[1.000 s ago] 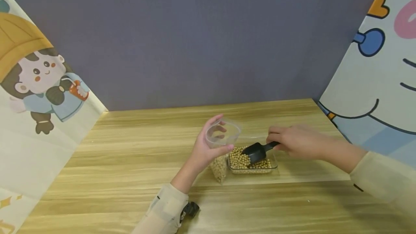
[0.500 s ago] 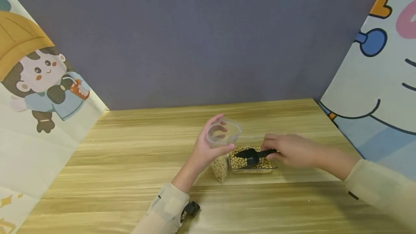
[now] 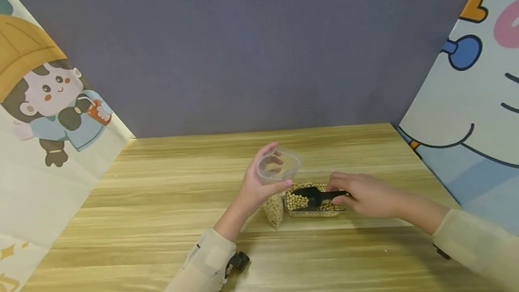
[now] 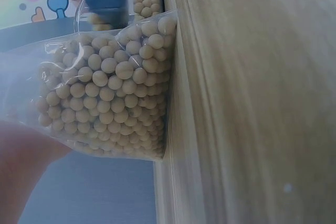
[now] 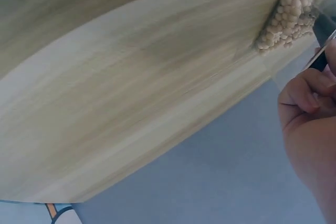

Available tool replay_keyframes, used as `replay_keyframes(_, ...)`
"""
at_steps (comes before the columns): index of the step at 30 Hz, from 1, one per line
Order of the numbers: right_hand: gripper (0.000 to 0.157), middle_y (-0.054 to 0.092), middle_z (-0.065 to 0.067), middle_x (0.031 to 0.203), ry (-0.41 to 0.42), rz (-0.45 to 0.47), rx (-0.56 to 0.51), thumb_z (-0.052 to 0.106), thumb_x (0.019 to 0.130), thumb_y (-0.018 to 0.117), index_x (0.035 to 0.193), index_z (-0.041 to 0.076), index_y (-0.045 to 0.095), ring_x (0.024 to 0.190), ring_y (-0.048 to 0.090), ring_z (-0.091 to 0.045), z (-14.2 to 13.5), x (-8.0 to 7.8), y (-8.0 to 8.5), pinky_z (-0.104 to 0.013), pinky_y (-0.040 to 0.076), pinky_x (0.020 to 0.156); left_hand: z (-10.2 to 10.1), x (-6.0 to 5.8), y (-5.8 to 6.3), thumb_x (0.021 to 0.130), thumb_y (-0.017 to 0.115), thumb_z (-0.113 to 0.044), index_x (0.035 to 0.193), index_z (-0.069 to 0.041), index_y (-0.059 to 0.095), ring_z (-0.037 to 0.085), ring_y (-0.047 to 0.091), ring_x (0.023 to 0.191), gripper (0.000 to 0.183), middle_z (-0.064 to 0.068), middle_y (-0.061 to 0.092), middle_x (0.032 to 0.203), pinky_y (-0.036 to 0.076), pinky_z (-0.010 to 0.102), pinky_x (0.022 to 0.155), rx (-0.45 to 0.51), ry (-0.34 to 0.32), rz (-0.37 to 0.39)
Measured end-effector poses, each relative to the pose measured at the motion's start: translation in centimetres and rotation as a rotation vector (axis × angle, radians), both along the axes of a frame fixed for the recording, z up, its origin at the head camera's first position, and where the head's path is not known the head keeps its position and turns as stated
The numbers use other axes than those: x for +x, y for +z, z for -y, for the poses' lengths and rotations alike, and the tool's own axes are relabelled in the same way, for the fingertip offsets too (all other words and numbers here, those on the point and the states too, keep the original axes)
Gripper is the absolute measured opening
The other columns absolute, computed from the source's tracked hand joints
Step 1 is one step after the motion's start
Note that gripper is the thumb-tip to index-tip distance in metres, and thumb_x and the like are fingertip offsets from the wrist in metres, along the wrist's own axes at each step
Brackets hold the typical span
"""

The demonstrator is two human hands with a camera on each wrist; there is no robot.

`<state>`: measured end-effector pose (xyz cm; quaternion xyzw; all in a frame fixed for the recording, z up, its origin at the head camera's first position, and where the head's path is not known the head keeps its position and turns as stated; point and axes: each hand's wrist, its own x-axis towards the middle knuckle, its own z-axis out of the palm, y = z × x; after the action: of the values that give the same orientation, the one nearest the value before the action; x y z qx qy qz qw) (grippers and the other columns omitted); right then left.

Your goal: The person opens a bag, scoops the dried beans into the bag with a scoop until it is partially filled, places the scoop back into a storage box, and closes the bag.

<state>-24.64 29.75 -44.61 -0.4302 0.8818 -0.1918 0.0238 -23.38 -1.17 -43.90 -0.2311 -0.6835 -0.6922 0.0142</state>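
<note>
A clear plastic bag (image 3: 274, 212) partly filled with soybeans stands on the table, its mouth spread into a rounded opening. My left hand (image 3: 256, 186) holds the bag near the top, thumb on the near side and fingers on the far side. In the left wrist view the bag's beans (image 4: 105, 87) fill its lower part. To its right sits a clear rectangular container (image 3: 316, 214) of soybeans. My right hand (image 3: 362, 195) grips the handle of a black scoop (image 3: 313, 197), whose bowl lies among the beans, with some beans in it.
The wood-grain table (image 3: 162, 220) runs back to a grey panel (image 3: 259, 48). Printed cartoon panels stand at the left and right sides. A black device (image 3: 238, 261) is strapped at the left wrist.
My right hand has come down and slightly toward me, and the scoop has levelled and sunk into the beans. The left hand and bag stay almost still.
</note>
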Motion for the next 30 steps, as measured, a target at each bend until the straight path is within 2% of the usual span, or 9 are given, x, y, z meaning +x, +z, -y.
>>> replay_keyframes(5, 0.017, 0.067, 0.013, 0.114, -0.023, 0.001, -0.034, 0.023, 0.103, 0.07, 0.12, 0.022, 0.07, 0.097, 0.066, -0.002, -0.6, 0.0, -0.3, -0.03, 0.06, 0.077, 0.0, 0.1, 0.1, 0.078, 0.089, -0.014, 0.159, -0.012, 0.043, 0.044, 0.05, 0.134, 0.094, 0.026, 0.047, 0.149, 0.048, 0.052, 0.12, 0.007, 0.004, 0.005)
replay_keyframes(10, 0.018, 0.066, 0.015, 0.116, -0.075, 0.044, -0.049, 0.02, 0.104, 0.068, 0.121, 0.025, 0.067, 0.097, 0.063, 0.001, -1.2, 0.1, -0.4, -0.028, 0.057, 0.076, 0.1, 0.1, 0.2, 0.078, 0.089, -0.013, 0.159, -0.016, 0.043, 0.044, 0.05, 0.136, 0.093, 0.011, 0.052, 0.146, 0.045, 0.061, 0.122, 0.0, 0.005, 0.021)
replay_keyframes(12, 0.019, 0.066, 0.015, 0.114, -0.082, 0.036, -0.077, 0.017, 0.103, 0.069, 0.12, 0.026, 0.066, 0.093, 0.06, 0.003, -1.5, 0.1, -0.2, -0.027, 0.054, 0.074, 0.1, 0.2, 0.2, 0.078, 0.088, -0.01, 0.16, -0.017, 0.043, 0.045, 0.049, 0.137, 0.093, 0.01, 0.052, 0.147, 0.043, 0.062, 0.122, 0.0, 0.002, 0.024)
replay_keyframes(15, 0.021, 0.064, 0.017, 0.108, -0.087, -0.019, -0.119, 0.014, 0.101, 0.071, 0.116, 0.027, 0.066, 0.084, 0.052, 0.006, -1.9, 0.0, 0.5, -0.024, 0.048, 0.07, 0.0, 0.2, 0.2, 0.078, 0.087, -0.009, 0.16, -0.017, 0.043, 0.046, 0.049, 0.137, 0.093, 0.01, 0.051, 0.147, 0.045, 0.058, 0.122, -0.005, 0.005, 0.028)
replay_keyframes(19, 0.02, 0.06, 0.016, 0.097, -0.131, -0.063, -0.134, 0.013, 0.101, 0.071, 0.117, 0.026, 0.066, 0.069, 0.042, 0.006, -2.9, -0.6, 2.1, -0.02, 0.04, 0.061, 0.0, 0.2, 0.1, 0.079, 0.088, -0.013, 0.16, -0.017, 0.042, 0.045, 0.049, 0.137, 0.094, 0.013, 0.05, 0.148, 0.047, 0.054, 0.122, -0.006, 0.003, 0.03)
replay_keyframes(23, 0.017, 0.063, 0.011, 0.102, -0.194, -0.072, -0.101, 0.016, 0.104, 0.067, 0.12, 0.023, 0.066, 0.064, 0.041, 0.005, -4.1, -1.4, 4.4, -0.021, 0.038, 0.058, 0.0, 0.2, 0.0, 0.078, 0.09, -0.017, 0.16, -0.015, 0.042, 0.046, 0.048, 0.138, 0.095, 0.023, 0.046, 0.151, 0.044, 0.061, 0.123, 0.004, -0.006, 0.029)
replay_keyframes(25, 0.018, 0.064, 0.009, 0.104, -0.2, -0.123, -0.089, 0.016, 0.104, 0.068, 0.122, 0.02, 0.068, 0.065, 0.04, 0.004, -4.5, -1.9, 5.7, -0.022, 0.038, 0.058, 0.0, 0.2, 0.1, 0.078, 0.09, -0.016, 0.16, -0.014, 0.042, 0.046, 0.048, 0.137, 0.095, 0.025, 0.046, 0.151, 0.042, 0.065, 0.123, 0.014, -0.01, 0.026)
replay_keyframes(28, 0.019, 0.065, 0.009, 0.106, -0.206, -0.206, -0.077, 0.015, 0.102, 0.07, 0.121, 0.018, 0.07, 0.066, 0.041, 0.004, -4.5, -2.4, 7.9, -0.023, 0.039, 0.06, 0.0, 0.3, 0.1, 0.078, 0.089, -0.015, 0.16, -0.013, 0.042, 0.034, 0.053, 0.133, 0.094, 0.019, 0.049, 0.148, 0.046, 0.057, 0.122, 0.014, -0.006, 0.022)
replay_keyframes(30, 0.02, 0.064, 0.01, 0.104, -0.192, -0.244, -0.079, 0.014, 0.102, 0.071, 0.121, 0.018, 0.07, 0.065, 0.041, 0.004, -4.2, -2.5, 9.3, -0.022, 0.039, 0.059, 0.0, 0.3, 0.2, 0.078, 0.089, -0.014, 0.16, -0.013, 0.042, 0.027, 0.054, 0.131, 0.094, 0.019, 0.049, 0.148, 0.048, 0.05, 0.121, 0.014, -0.005, 0.019)
